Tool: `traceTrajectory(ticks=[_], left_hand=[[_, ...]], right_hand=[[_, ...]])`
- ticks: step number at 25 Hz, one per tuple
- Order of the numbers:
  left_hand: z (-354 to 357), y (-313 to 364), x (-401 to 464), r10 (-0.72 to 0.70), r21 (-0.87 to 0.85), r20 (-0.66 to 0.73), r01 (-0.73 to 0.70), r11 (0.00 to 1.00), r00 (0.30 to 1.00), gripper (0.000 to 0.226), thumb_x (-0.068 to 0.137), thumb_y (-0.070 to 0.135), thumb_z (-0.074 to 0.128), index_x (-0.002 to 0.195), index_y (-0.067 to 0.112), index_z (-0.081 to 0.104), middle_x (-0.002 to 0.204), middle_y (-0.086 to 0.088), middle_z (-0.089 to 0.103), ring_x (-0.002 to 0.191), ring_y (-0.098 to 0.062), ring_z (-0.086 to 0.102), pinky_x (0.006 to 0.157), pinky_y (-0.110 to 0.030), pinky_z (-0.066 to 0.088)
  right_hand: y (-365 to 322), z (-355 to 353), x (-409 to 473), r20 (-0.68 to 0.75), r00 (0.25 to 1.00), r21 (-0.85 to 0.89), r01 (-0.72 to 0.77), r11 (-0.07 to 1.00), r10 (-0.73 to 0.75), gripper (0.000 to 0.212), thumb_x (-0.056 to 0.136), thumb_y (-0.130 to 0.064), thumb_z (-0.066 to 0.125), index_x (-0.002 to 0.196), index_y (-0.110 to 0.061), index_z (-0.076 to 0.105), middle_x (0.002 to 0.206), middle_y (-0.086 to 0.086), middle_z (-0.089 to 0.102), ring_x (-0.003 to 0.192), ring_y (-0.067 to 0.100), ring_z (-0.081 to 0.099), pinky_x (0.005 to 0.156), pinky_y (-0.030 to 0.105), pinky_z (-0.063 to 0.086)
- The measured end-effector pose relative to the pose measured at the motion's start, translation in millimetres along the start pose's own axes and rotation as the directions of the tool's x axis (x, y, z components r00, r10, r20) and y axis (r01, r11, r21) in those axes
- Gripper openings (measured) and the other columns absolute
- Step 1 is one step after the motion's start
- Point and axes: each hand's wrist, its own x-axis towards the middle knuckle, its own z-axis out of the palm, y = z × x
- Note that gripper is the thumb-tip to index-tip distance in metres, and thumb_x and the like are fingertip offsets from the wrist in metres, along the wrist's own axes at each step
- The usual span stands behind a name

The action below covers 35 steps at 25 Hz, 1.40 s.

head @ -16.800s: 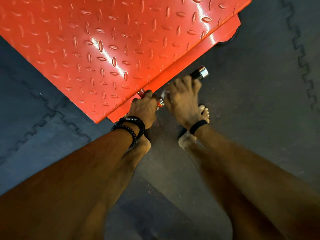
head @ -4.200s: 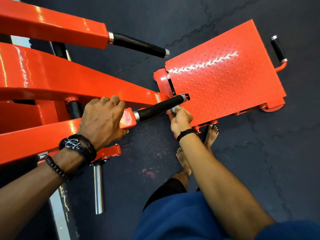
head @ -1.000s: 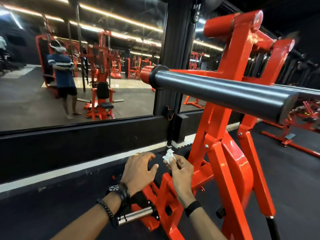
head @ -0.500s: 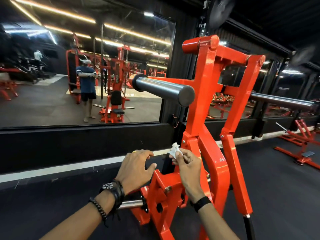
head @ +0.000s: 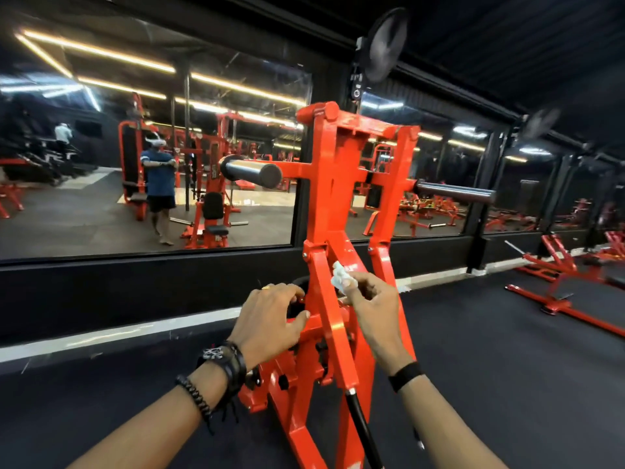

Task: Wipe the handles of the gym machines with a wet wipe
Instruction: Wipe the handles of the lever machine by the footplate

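Evidently, the right hand (head: pixel 370 308) pinches the crumpled wet wipe (head: pixel 341 277) at its fingertips, raised before the orange machine frame (head: pixel 333 204), seemingly kept ready for the black handle (head: pixel 360 424) below, while the left hand (head: pixel 270 319), fingers loosely spread, holds nothing.

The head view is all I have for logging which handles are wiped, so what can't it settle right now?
- Black handle: its lower end is cut off by the bottom edge.
- Wet wipe: crumpled in the right hand, how dirty it is cannot be made out.
- Left hand: its fingertips hide what they touch on the red frame.
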Motion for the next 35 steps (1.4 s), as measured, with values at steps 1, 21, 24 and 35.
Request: traceTrajectory(ticks=[1, 21, 24, 35], left_hand=[[-1, 22, -19, 0.007, -0.022, -0.013, -0.007, 1.0, 1.0, 0.038, 0.087, 0.04, 0.065, 0.121, 0.022, 0.065, 0.113, 0.007, 0.069, 0.109, -0.013, 0.061, 0.096, -0.035, 0.046], [-99, 177, -318, -0.251, 0.049, 0.227, 0.247, 0.968, 0.941, 0.048, 0.09, 0.048, 0.062, 0.133, 0.028, 0.054, 0.125, 0.009, 0.061, 0.116, -0.013, 0.057, 0.096, -0.034, 0.046], [-109, 179, -330, -0.282, 0.054, 0.207, 0.277, 0.959, 0.937, 0.046, 0.089, 0.048, 0.064, 0.13, 0.028, 0.055, 0.123, 0.007, 0.062, 0.114, -0.013, 0.058, 0.095, -0.035, 0.047], [-72, 216, -312, -0.229, 0.058, 0.32, 0.223, 0.973, 0.919, 0.05, 0.091, 0.046, 0.062, 0.135, 0.024, 0.054, 0.127, 0.006, 0.062, 0.117, -0.014, 0.057, 0.096, -0.034, 0.047]], right_hand=[[-7, -16, -20, -0.001, 1.0, 0.013, -0.026, 1.0, 0.026, 0.011, 0.094, -0.023, 0.067, 0.096, -0.018, 0.076, 0.094, 0.001, 0.077, 0.09, 0.021, 0.073, 0.082, 0.043, 0.059], [-137, -133, -269, 0.213, 0.928, -0.255, -0.25, 0.934, 0.307, 0.011, 0.077, -0.007, 0.082, 0.083, -0.014, 0.075, 0.082, 0.0, 0.076, 0.084, 0.019, 0.073, 0.08, 0.037, 0.061], [-133, -125, -277, 0.254, 0.908, -0.275, -0.264, 0.925, 0.334, 0.015, 0.075, -0.014, 0.085, 0.077, -0.013, 0.07, 0.079, 0.007, 0.074, 0.079, 0.024, 0.073, 0.079, 0.05, 0.059], [-116, -171, -291, 0.242, 0.887, -0.252, -0.333, 0.909, 0.393, 0.02, 0.086, -0.017, 0.076, 0.087, -0.001, 0.063, 0.082, 0.019, 0.072, 0.072, 0.032, 0.072, 0.069, 0.048, 0.061]])
